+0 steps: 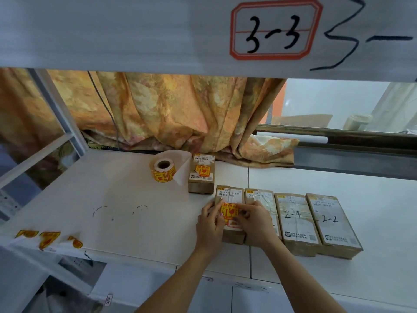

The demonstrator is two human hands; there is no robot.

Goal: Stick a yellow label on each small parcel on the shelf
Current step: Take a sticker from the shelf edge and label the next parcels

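Several small brown parcels lie in a row on the white shelf [126, 208]. On the leftmost parcel of the row [230, 195] sits a yellow label [229, 210]. My left hand [208, 224] and my right hand [253, 219] both press on that label, fingers at its left and right edges. Right of it lie a parcel [259, 196] partly under my right hand, a parcel marked 2-4 [295, 222] and one marked 2-2 [331, 222], both without a yellow label. Behind the row a separate parcel [201, 175] carries a yellow label. A roll of yellow labels [163, 171] stands to its left.
Torn yellow label scraps [48, 238] stick to the shelf's front left edge. An orange floral curtain [169, 109] hangs behind the shelf. The upper shelf board with a "3-3" tag [275, 30] overhangs close above. A metal upright [61, 114] stands at left.
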